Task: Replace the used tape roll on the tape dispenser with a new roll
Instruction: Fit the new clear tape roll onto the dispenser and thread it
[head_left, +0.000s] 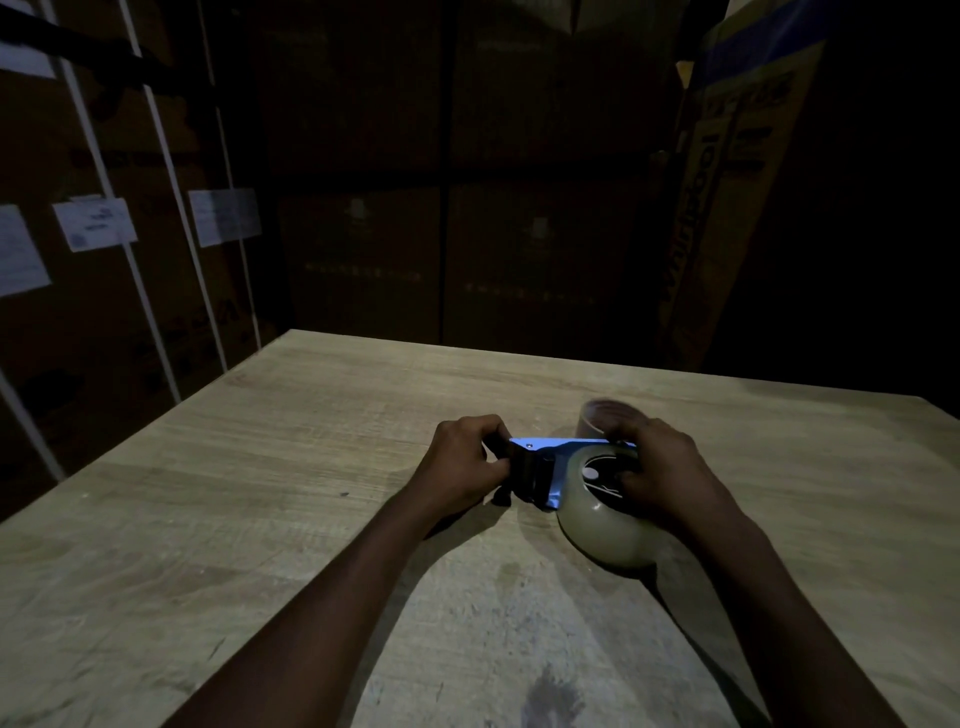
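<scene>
A blue metal tape dispenser lies on its side on the wooden table. My left hand grips its black front end. A full, pale roll of tape sits on the dispenser's hub, and my right hand holds this roll with fingers reaching into its centre. Just behind my right hand stands a nearly bare brown cardboard tape core, partly hidden by my fingers.
Dark stacked cardboard boxes with white straps and paper labels stand behind and to the left of the table. A tall box leans at the right. The table's far edge is close behind the dispenser.
</scene>
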